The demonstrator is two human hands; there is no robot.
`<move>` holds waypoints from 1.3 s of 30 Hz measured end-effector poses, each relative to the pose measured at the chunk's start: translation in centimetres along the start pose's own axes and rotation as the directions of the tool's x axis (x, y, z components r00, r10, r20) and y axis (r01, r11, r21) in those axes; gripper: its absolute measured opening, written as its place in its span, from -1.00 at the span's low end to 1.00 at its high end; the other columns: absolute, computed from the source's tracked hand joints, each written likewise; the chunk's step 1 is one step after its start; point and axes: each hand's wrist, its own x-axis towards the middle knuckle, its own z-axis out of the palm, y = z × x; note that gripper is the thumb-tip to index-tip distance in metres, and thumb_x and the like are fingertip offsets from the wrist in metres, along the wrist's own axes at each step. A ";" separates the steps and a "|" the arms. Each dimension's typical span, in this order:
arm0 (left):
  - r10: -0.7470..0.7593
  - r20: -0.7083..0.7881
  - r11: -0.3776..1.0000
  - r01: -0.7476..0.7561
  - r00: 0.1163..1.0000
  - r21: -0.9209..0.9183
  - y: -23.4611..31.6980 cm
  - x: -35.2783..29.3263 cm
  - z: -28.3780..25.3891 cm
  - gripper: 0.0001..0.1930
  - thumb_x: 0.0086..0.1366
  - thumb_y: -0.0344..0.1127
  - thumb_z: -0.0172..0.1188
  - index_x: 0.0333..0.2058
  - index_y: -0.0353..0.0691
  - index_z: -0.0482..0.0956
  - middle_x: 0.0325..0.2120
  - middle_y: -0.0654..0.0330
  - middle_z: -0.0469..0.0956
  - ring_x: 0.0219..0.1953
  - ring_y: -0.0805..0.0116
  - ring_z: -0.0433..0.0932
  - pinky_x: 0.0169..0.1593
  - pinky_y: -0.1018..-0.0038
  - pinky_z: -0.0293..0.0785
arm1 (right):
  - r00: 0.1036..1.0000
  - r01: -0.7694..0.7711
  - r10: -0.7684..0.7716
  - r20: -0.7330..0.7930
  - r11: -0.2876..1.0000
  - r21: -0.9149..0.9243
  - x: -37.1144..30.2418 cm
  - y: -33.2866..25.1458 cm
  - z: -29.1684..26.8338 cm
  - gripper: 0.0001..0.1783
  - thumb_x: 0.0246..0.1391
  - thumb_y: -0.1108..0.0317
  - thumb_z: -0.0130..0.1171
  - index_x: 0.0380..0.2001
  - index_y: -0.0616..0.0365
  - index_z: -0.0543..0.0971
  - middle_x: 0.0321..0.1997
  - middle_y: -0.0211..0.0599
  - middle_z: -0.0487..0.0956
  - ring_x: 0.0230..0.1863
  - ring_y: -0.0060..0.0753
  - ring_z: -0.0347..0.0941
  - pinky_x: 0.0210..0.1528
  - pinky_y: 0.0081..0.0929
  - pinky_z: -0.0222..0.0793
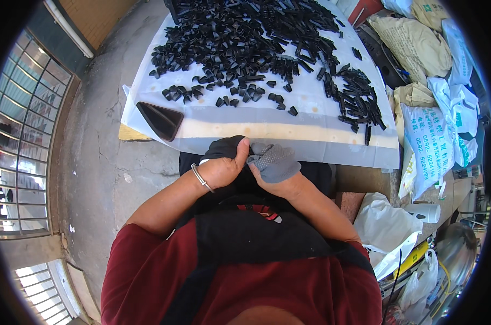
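Just in front of the table (132, 134), level with its near edge, the person's two hands meet close together over the lap, fingertip side to fingertip side. The left hand (223, 162) has its fingers wrapped in black cloth, apparently a glove, and curled inward; its bare thumb stands up along the inner side, toward the other hand, and a metal bangle (203, 179) circles the wrist. The right hand (275, 172) has a grey dotted glove (272, 161) over its fingers, which bend across toward the left hand, with the bare thumb below. The narrow gap between them is dark, so I cannot tell whether either grip is closed on a small part or simply folded. The nearest loose parts, small curved black plastic pieces (248, 95), lie on the table beyond the hands, well apart from them, on a translucent white sheet (353, 153). A dense heap of the same kind (213, 49) covers the table's far half, while slim black plastic strips (359, 100) cluster along its right side. A dark smartphone (165, 120) rests near the table's left front corner, and stuffed woven sacks (418, 46) are piled beyond its right edge.
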 end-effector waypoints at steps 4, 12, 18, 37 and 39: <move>-0.012 0.183 0.988 -0.016 0.983 0.152 -1.2 0.8 -1.3 -0.64 0.27 -0.14 -0.17 -0.44 -0.29 0.48 -0.47 -0.05 0.50 -0.38 0.01 0.48 -0.30 0.27 0.38 | 0.988 -0.067 0.051 0.146 0.992 0.109 0.7 0.2 -1.1 -0.67 0.00 0.21 -0.01 -0.21 0.17 0.45 -0.18 -0.12 0.46 -0.12 -0.10 0.35 -0.05 -0.29 0.24; 0.194 -0.227 0.799 -0.019 0.954 0.601 -6.9 3.5 -2.9 -0.65 0.10 -0.15 0.03 -0.20 -0.24 0.46 -0.33 0.01 0.49 -0.30 0.10 0.50 -0.23 0.32 0.42 | 0.996 -0.068 0.041 -0.075 0.915 -0.398 9.3 5.8 -4.2 -0.85 -0.08 0.40 -0.03 -0.40 0.12 0.48 -0.31 -0.15 0.50 -0.28 -0.09 0.43 -0.29 -0.26 0.35; -0.056 -0.150 0.797 0.135 0.987 0.589 -5.8 6.6 -2.8 -0.72 0.10 -0.22 0.05 -0.22 -0.17 0.48 -0.28 0.08 0.47 -0.25 0.14 0.48 -0.22 0.35 0.42 | 0.984 -0.040 0.121 0.128 0.860 -0.509 15.7 8.0 -2.2 -0.82 -0.17 0.46 -0.03 -0.41 0.06 0.48 -0.34 -0.15 0.51 -0.28 -0.11 0.44 -0.30 -0.28 0.36; -0.106 0.171 0.960 0.145 0.980 -0.240 -0.6 1.5 -3.1 -0.57 0.16 -0.10 0.05 -0.08 -0.26 0.40 -0.29 0.06 0.49 -0.24 0.41 0.45 -0.20 0.52 0.36 | 0.995 0.100 -0.093 -0.038 0.953 0.285 2.7 1.3 -2.1 -0.70 -0.04 0.16 0.08 -0.33 0.16 0.48 -0.41 -0.18 0.49 -0.35 -0.12 0.40 -0.29 -0.30 0.31; -0.326 0.330 0.885 0.409 0.886 -0.223 0.5 1.3 -3.1 -0.52 0.25 0.06 -0.13 -0.09 -0.23 0.43 -0.29 0.10 0.48 -0.25 0.44 0.43 -0.19 0.55 0.35 | 0.998 -0.067 0.070 -0.003 0.975 0.210 2.4 0.8 -2.2 -0.72 -0.05 0.17 0.10 -0.35 0.15 0.48 -0.43 -0.22 0.50 -0.38 -0.13 0.41 -0.33 -0.33 0.32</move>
